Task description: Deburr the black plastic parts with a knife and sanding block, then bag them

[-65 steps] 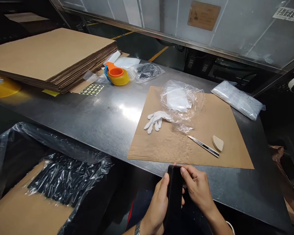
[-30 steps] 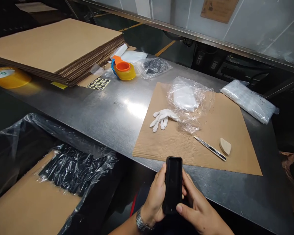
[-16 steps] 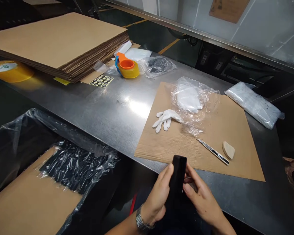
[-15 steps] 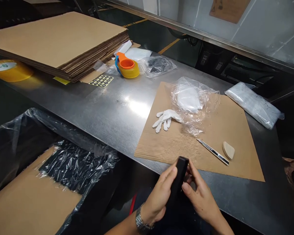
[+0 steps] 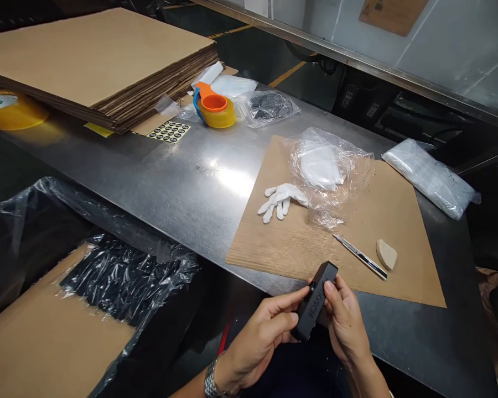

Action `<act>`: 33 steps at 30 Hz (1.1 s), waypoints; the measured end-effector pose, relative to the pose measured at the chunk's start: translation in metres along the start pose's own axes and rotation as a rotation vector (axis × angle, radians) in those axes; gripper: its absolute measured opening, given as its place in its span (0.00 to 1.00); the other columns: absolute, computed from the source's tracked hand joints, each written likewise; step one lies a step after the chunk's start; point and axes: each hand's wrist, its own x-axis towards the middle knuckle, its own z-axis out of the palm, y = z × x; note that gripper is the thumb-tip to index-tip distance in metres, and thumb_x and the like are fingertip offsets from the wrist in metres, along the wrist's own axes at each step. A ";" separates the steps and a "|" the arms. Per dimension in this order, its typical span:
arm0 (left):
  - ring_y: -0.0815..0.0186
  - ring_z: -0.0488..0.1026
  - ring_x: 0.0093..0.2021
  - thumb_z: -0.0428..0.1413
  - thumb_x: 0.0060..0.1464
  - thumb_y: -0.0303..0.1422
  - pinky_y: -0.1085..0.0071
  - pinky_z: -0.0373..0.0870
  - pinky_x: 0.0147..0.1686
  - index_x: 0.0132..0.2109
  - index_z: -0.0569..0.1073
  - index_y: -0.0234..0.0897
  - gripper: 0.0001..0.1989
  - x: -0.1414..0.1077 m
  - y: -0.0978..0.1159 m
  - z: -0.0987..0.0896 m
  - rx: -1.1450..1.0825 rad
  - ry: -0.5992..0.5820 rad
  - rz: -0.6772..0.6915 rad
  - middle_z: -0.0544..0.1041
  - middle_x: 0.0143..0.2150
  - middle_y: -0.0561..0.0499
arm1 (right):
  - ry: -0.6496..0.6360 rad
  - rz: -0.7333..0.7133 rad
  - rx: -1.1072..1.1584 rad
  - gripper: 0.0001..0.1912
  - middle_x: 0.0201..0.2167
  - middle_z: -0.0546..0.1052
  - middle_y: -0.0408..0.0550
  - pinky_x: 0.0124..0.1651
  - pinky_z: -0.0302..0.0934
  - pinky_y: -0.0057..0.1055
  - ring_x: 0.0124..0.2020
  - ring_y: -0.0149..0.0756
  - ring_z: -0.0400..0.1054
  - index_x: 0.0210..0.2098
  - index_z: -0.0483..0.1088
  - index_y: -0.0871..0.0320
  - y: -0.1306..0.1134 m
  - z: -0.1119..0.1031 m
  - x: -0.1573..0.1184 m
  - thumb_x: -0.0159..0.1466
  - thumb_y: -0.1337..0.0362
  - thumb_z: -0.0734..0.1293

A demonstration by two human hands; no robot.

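A black oblong plastic part with raised lettering [image 5: 315, 304] is held between both hands, tilted, over the table's front edge. My left hand [image 5: 259, 337] pinches its left side and lower end with thumb and fingers. On the right side, my right hand [image 5: 345, 316] grips it, thumb on the lettered face and fingers partly hidden behind. Just beyond the hands lies a cardboard sheet [image 5: 274, 251]. On it rest a slim utility knife [image 5: 360, 256], a beige wedge-shaped pad [image 5: 386, 255], a white glove [image 5: 283, 200] and a clear plastic bag [image 5: 352, 160] with white material inside.
A stack of cardboard sheets [image 5: 103, 55] covers the table's [image 5: 166, 188] far left. Near it are a tape roll in an orange dispenser [image 5: 218, 113], a large yellow tape roll [image 5: 14, 110] and a sticker sheet [image 5: 169, 132]. A plastic-lined box [image 5: 45, 331] stands lower left; a wrapped packet [image 5: 431, 177] lies right.
The black part has been turned so its lettered face shows, and its upper end has shifted right. My left fingers have moved along its side; my right thumb now presses on the face.
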 end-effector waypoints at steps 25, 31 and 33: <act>0.59 0.72 0.39 0.54 0.45 0.26 0.56 0.64 0.45 0.50 0.72 0.31 0.22 0.002 -0.008 0.005 0.001 0.041 0.006 0.76 0.42 0.40 | 0.060 -0.170 -0.163 0.21 0.37 0.74 0.47 0.41 0.63 0.29 0.39 0.34 0.67 0.48 0.61 0.56 0.007 -0.006 -0.006 0.57 0.56 0.67; 0.60 0.72 0.39 0.54 0.47 0.26 0.58 0.65 0.44 0.49 0.73 0.33 0.20 0.004 -0.015 0.004 -0.044 0.051 0.015 0.77 0.40 0.42 | 0.054 -0.200 -0.202 0.24 0.35 0.73 0.47 0.36 0.63 0.28 0.34 0.33 0.66 0.50 0.61 0.56 0.007 -0.007 -0.008 0.57 0.57 0.67; 0.60 0.72 0.38 0.54 0.48 0.27 0.60 0.66 0.42 0.49 0.73 0.34 0.18 0.005 -0.017 0.005 -0.054 0.067 0.013 0.77 0.39 0.43 | 0.061 -0.201 -0.203 0.24 0.35 0.72 0.47 0.35 0.63 0.28 0.34 0.33 0.66 0.50 0.61 0.56 0.008 -0.007 -0.008 0.56 0.57 0.68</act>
